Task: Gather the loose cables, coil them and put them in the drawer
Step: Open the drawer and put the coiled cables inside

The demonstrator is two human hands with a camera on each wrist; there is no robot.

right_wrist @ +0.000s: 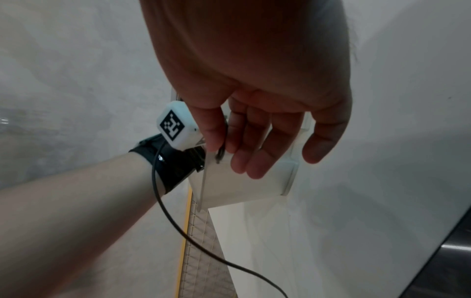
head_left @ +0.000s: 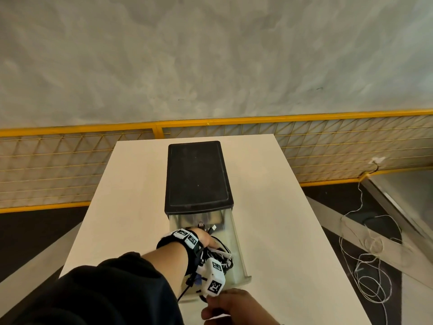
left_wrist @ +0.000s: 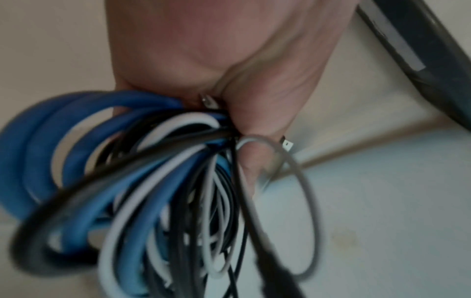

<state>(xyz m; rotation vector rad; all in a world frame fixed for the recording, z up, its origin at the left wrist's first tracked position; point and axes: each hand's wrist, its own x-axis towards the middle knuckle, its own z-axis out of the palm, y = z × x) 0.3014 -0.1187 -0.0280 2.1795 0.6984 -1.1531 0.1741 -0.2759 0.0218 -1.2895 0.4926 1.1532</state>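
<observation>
My left hand [head_left: 206, 239] grips the cables [left_wrist: 142, 181] inside the drawer [head_left: 239, 254], right hand [head_left: 234, 306] slack-fingered at its front edge, bare table [head_left: 281, 219] alongside.

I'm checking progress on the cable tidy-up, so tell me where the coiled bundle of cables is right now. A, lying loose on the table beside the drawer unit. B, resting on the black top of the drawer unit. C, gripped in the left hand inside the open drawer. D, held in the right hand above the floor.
C: the left hand grips the coiled cables down inside the open drawer.
</observation>
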